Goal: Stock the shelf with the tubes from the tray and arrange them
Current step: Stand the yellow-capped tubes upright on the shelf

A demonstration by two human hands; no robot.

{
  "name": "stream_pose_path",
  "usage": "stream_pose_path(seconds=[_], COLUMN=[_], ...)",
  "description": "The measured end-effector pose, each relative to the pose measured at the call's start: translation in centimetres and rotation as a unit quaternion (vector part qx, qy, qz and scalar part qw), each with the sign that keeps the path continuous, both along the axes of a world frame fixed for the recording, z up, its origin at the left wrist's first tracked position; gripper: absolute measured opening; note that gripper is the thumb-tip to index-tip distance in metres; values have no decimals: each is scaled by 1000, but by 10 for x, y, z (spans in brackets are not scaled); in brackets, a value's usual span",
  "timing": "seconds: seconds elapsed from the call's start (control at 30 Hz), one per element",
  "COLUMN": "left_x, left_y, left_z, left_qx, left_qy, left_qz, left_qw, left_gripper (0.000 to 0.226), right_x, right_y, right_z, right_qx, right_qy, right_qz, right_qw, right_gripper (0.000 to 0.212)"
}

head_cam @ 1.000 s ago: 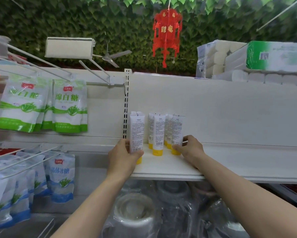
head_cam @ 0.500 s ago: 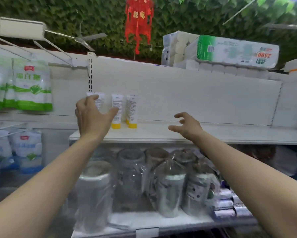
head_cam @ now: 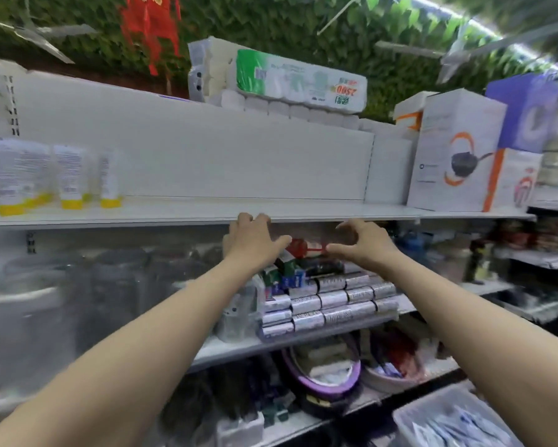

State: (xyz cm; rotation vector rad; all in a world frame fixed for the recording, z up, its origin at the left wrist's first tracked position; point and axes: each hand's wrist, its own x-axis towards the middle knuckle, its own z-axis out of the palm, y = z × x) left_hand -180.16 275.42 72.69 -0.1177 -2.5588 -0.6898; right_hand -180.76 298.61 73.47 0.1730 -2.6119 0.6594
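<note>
- The tubes [head_cam: 66, 175], white with yellow caps, stand cap-down in a loose group at the far nine o'clock end of the shelf [head_cam: 303, 211]. Blur hides their exact count and spacing.
- The tray [head_cam: 403, 421] sits low at five o'clock, well apart from the shelf. Pale packs lie in it, too smeared to read.
- The left hand [head_cam: 255, 241] is near the shelf's front edge at centre, fingers spread and straight, holding nothing.
- The right hand [head_cam: 363, 245] is just beside it toward three o'clock, fingers loosely curled with the thumb apart, also empty.
- Judged step: between loads, with both hands free for another pick-up.
- The next move probably calls for reaching down to five o'clock, taking tubes from the tray, and carrying them to nine o'clock beside the standing group.
- The kettle box [head_cam: 455, 153] fills the shelf's three o'clock end, so I judge the room lies in the bare middle.
- Stacked silver cartons [head_cam: 332, 301] on the lower shelf at six o'clock jut into the arms' likely path downward.
</note>
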Motion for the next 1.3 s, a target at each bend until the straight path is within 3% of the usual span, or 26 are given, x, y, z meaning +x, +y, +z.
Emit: stream_pose_path(seconds=[0.27, 0.57, 0.97, 1.3], left_x=[13, -20, -171, -283], left_y=[160, 315, 552, 663], left_z=[-44, -77, -118, -149], left_qx=[-61, -101, -77, -98], left_qy=[-48, -62, -102, -134], left_qz=[-95, -180, -223, -205], left_qw=[992, 977, 966, 965], left_gripper=[67, 69, 65, 63], right_x=[53, 56, -82, -202], right_y=[158, 296, 511, 623], right_z=[-39, -76, -107, -145], right_qx=[71, 52, 90, 83], right_qy=[-64, -103, -152, -194], right_qz=[-112, -180, -214, -189], right_qw=[989, 977, 961, 959], right_gripper=[69, 65, 72, 72])
